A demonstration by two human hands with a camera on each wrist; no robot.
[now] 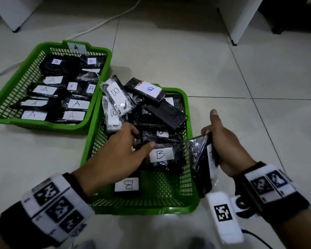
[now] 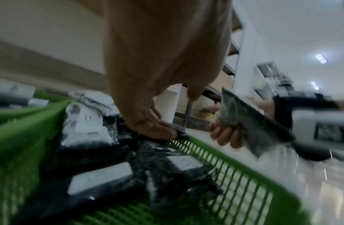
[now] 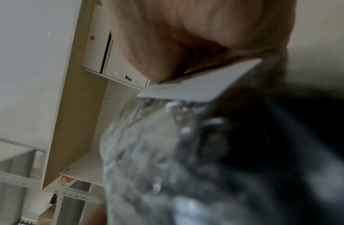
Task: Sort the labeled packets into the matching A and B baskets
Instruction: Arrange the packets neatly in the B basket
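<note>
The right hand (image 1: 224,148) has its fingers curled round one black packet (image 1: 200,162), held on edge just right of basket B (image 1: 90,151); its label seems to read B, though it is seen side-on. The left hand (image 1: 120,151) reaches into that basket, fingers bent among the packets, whether gripping one I cannot tell. Up and left of it, basket A (image 1: 5,94) is full of A packets. No loose packets show on the floor, so sorting looks nearly done.

Held packet's (image 1: 201,159) label letter perhaps B, partly hidden.
</note>
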